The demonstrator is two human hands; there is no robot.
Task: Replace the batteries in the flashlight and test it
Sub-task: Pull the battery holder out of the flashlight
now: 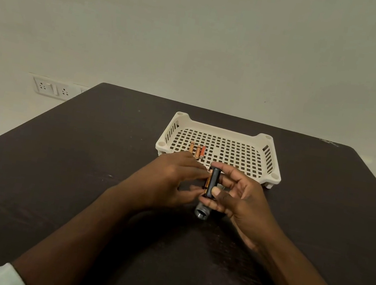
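My right hand (239,199) grips a black battery holder (212,182) between thumb and fingers, held upright above the table. An orange battery (207,182) sits in the holder's left side, and the fingertips of my left hand (177,177) pinch or press it there. Below the holder lies the grey flashlight body (202,211) on the dark table (79,175), its open end facing me, partly hidden by my hands. Three orange batteries (197,150) lie in the white perforated tray (265,154) at its near left corner.
The tray stands just behind my hands, in the middle of the table. A wall socket (52,89) is on the wall at the far left. The table's edges run along the left and the far side.
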